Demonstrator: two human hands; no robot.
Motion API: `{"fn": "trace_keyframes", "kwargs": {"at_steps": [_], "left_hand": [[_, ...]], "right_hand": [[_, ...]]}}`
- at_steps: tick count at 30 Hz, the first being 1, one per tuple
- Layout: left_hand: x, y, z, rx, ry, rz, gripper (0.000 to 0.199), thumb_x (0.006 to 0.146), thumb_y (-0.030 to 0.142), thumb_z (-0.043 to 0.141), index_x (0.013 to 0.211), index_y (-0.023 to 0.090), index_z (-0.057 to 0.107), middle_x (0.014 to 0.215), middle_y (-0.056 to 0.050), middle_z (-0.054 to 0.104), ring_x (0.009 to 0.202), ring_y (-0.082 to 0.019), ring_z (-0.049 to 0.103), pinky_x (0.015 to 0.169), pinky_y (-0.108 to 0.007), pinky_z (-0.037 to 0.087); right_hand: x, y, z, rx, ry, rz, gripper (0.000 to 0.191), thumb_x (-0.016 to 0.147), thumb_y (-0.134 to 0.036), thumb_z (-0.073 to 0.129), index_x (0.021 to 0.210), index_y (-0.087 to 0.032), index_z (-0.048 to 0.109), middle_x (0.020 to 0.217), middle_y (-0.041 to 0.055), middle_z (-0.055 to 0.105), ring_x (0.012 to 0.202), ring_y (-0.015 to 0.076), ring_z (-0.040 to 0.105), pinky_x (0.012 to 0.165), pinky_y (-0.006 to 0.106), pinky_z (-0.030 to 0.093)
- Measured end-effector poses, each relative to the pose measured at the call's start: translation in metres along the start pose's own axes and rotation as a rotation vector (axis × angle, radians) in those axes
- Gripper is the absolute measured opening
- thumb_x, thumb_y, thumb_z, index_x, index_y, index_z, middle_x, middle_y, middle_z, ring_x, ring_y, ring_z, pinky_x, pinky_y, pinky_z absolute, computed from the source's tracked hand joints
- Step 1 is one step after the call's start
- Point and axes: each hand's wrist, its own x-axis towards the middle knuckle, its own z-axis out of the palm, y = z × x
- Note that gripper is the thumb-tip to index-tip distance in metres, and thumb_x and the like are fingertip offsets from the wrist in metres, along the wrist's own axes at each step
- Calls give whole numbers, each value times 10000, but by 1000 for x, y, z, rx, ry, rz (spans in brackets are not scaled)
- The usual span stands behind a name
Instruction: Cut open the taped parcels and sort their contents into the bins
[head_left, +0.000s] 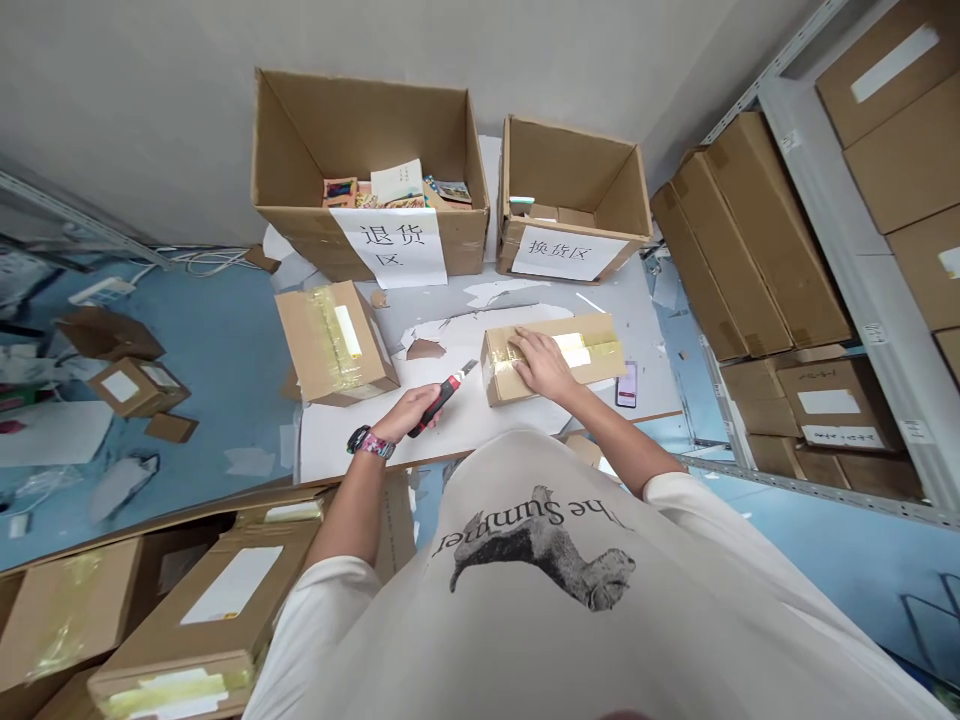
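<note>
A box cutter (444, 402) with a black and red handle is in my left hand (417, 412), its blade out and pointing up to the right. The blade tip stays a short gap from the left end of a long taped cardboard box (501, 378). On top of that box lies my right hand (541, 362), fingers spread near its left end, beside a white label (573, 348). Clear yellowish tape runs along the box top. Another taped carton (306, 345) sits left of my left hand.
Behind stand two open cartons with paper signs: the larger (285, 235) holds books, the smaller (637, 195) a few items. A phone (626, 385) lies by the box's right end. Shelves (810, 150) of cartons rise at right; a big carton of parcels (300, 490) is lower left.
</note>
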Motion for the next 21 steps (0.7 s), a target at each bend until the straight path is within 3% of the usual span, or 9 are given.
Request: {"fn": "trace_keyframes", "kwargs": {"at_steps": [4, 7, 11, 15, 21], "left_hand": [[-16, -22, 1, -173, 256, -56, 836, 943, 809, 694, 1460, 152, 684, 787, -1, 708, 615, -166, 645, 634, -314, 610], [-25, -29, 8, -212, 349, -25, 974, 918, 766, 735, 1634, 115, 618, 820, 4, 704, 684, -170, 669, 677, -326, 642], [-30, -25, 17, -179, 416, 63, 1034, 890, 832, 786, 1635, 123, 680, 874, -10, 707, 733, -165, 671, 725, -342, 662], [-29, -17, 25, -114, 439, 143, 992, 894, 874, 807, 1571, 150, 771, 932, -37, 726, 750, -153, 661, 758, -335, 648], [-29, -3, 36, 166, 434, 233, 782, 1005, 755, 747, 1533, 184, 830, 1093, -93, 833, 841, -199, 689, 852, -363, 624]], "right_hand": [[-4, 15, 7, -35, -52, 9, 745, 1159, -414, 511, 1881, -246, 431, 1972, 162, 345, 1775, 465, 330, 1422, 730, 240], [6, 22, 5, -69, -119, -2, 891, 1125, -484, 614, 1937, -300, 299, 2010, 148, 237, 1816, 520, 225, 1409, 812, 209], [19, 28, 4, -107, -171, -25, 886, 1132, -535, 627, 1935, -343, 305, 2012, 141, 231, 1822, 527, 206, 1408, 847, 167], [19, 29, 6, -110, -131, -19, 826, 1162, -590, 597, 1919, -367, 351, 1981, 140, 326, 1802, 498, 257, 1415, 824, 162], [23, 26, -2, -213, -120, -155, 778, 1207, -583, 490, 1893, -222, 422, 1933, 229, 391, 1703, 488, 404, 1436, 753, 199]]}}
